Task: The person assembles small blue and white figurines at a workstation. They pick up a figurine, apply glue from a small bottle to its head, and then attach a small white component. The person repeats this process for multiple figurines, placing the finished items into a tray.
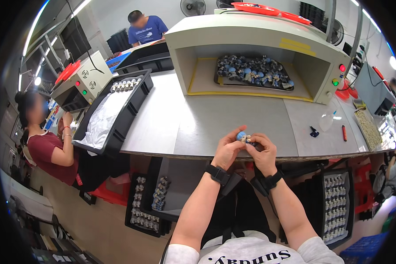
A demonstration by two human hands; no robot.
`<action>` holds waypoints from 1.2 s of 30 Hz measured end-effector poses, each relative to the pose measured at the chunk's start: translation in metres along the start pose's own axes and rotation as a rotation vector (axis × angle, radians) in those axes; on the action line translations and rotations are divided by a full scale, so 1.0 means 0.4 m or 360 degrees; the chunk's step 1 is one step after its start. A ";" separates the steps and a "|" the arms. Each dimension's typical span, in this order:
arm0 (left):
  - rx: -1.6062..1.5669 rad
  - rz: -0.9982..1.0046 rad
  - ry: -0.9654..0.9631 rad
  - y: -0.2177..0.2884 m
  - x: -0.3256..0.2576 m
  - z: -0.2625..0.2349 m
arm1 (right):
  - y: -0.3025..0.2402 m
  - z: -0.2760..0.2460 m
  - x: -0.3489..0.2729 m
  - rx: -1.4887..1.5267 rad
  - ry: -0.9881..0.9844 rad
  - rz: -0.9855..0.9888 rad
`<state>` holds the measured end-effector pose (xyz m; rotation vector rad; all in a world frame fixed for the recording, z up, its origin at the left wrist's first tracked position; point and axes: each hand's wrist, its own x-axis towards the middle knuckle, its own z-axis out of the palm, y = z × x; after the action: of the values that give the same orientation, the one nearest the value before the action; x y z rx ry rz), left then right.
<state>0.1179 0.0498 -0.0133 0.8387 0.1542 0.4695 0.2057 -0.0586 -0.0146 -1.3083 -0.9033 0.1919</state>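
My left hand (227, 149) and my right hand (264, 152) meet just above the near edge of the grey worktable (171, 119). Together they pinch a small figurine with a blue head (242, 137), fingertips closed around it. Both wrists wear black straps. Straight ahead, an open-fronted beige cabinet (255, 39) holds a dark tray of several similar blue and dark figurines (253, 72).
A black bin lined with white sheet (114, 112) and a row of figurines sits at left. Black trays of figurines (337, 204) stand under the table on both sides. A person in dark red sits at left, another in blue at the back. A small dark piece (313, 131) lies at right.
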 end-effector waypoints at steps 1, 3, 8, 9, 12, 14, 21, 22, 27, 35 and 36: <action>0.0002 0.0002 0.0000 -0.001 0.000 -0.001 | 0.000 0.001 0.000 0.0013 0.0002 0.0005; 0.0005 0.0006 0.0001 -0.003 0.002 -0.005 | 0.001 0.001 0.000 0.0025 0.0006 0.0010; 0.0003 0.0009 -0.0003 -0.001 0.000 -0.003 | 0.004 0.002 0.000 0.0016 0.0007 0.0002; 0.0001 0.0009 -0.0007 -0.001 0.000 -0.002 | 0.003 0.002 0.001 0.0004 0.0008 -0.0002; 0.0010 0.0001 -0.0007 0.002 -0.001 0.001 | 0.003 0.001 0.002 -0.0021 0.0012 -0.0011; 0.0013 0.0003 -0.0003 0.002 -0.001 0.000 | 0.008 0.001 0.001 -0.0018 0.0016 -0.0015; 0.0011 0.0002 -0.0006 0.001 0.000 0.000 | 0.007 0.002 0.001 0.0017 0.0004 -0.0007; 0.0012 0.0002 -0.0008 0.001 0.000 0.000 | 0.007 0.001 0.001 0.0010 0.0003 -0.0011; 0.0008 -0.0002 -0.0015 0.002 -0.001 0.002 | 0.002 0.001 0.001 -0.0034 -0.0001 -0.0023; 0.0009 -0.0006 -0.0001 0.003 -0.004 0.003 | -0.004 0.003 -0.002 0.0022 0.0002 0.0000; 0.0006 -0.0006 0.0000 0.002 -0.003 0.002 | -0.004 0.002 -0.001 0.0007 -0.0003 -0.0011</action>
<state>0.1167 0.0491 -0.0120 0.8420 0.1570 0.4656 0.2042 -0.0586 -0.0134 -1.3009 -0.9085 0.1896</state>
